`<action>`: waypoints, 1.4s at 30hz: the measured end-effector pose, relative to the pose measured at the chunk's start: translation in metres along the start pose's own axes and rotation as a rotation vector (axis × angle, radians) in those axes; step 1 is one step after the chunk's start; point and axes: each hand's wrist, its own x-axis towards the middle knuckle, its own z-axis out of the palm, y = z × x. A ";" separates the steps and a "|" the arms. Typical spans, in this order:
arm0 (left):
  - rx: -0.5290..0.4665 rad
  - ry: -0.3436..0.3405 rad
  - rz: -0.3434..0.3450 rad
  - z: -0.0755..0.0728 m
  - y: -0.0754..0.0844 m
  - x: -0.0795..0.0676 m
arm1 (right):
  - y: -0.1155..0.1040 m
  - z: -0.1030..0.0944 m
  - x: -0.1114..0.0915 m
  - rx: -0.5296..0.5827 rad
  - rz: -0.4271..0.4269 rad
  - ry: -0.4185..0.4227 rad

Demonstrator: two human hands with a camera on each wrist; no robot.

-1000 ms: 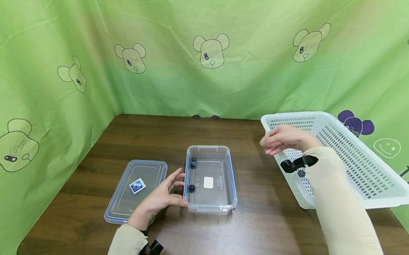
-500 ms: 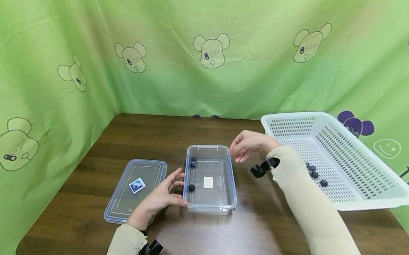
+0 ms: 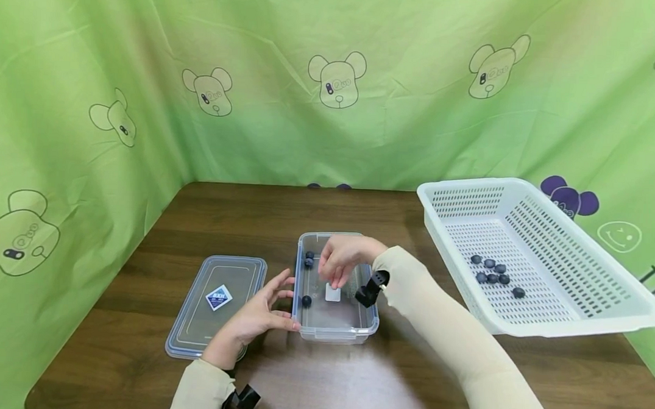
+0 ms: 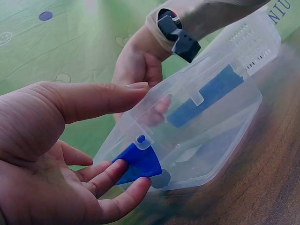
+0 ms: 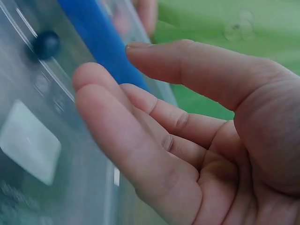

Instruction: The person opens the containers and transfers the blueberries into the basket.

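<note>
A clear plastic food box (image 3: 335, 336) with blue side clips stands uncovered on the table. Three dark blueberries (image 3: 307, 301) lie along the left side of its floor. My left hand (image 3: 253, 317) touches the box's left side with relaxed fingers, its thumb at the near corner; in the left wrist view, fingertips rest against the blue clip (image 4: 140, 161). Over the box's inside hovers my right hand (image 3: 347, 257), fingers pointing down. The right wrist view shows its thumb apart from loosely bent fingers (image 5: 131, 140), with nothing seen between them.
A white perforated basket (image 3: 577, 258) at the right holds several blueberries (image 3: 500, 269). The box's lid (image 3: 198, 324), with a blue sticker, lies left of the box, partly behind the left forearm. A green printed curtain (image 3: 264, 134) hangs behind the table.
My right hand has moved left from the basket to above the box, uncovering the blueberries in the basket. My left hand, the box and the lid have stayed put.
</note>
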 end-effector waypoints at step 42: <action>0.006 -0.014 0.009 0.001 0.001 0.000 | -0.006 0.020 0.019 -0.093 0.037 -0.041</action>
